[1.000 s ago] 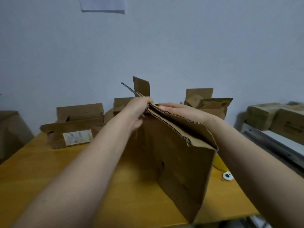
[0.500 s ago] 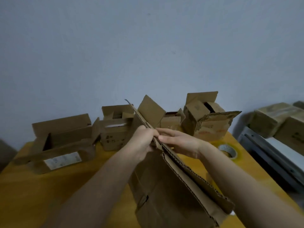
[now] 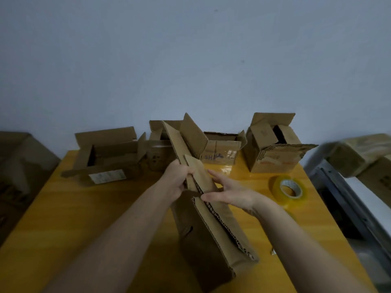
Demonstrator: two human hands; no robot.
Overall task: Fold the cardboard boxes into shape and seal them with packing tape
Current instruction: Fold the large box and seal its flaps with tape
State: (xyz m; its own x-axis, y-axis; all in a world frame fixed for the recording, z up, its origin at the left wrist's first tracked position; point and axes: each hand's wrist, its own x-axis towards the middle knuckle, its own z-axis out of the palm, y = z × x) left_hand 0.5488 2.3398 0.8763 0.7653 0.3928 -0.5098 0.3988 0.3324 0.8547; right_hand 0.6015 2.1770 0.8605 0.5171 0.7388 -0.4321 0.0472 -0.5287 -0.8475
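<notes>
Here, 2 bare hands work 1 flattened cardboard box (image 3: 203,235) that stands on edge on the yellow table (image 3: 63,218), leaning away toward the wall. The left hand (image 3: 177,182) grips the box's upper flap edge, fingers curled round the cardboard. The right hand (image 3: 230,193) lies released against the box's right face, fingers straight, thumb touching the corrugated edge. Behind it, along the back of the table, stand 4 opened boxes: 1 wide box with a white label (image 3: 105,159) at the left, 1 small box (image 3: 156,153) partly hidden by the raised flap, 1 low taped box (image 3: 222,153), and 1 tall box (image 3: 273,149) at the right. 1 roll of clear tape (image 3: 289,190) lies flat on the table, near the right hand but apart from it.
</notes>
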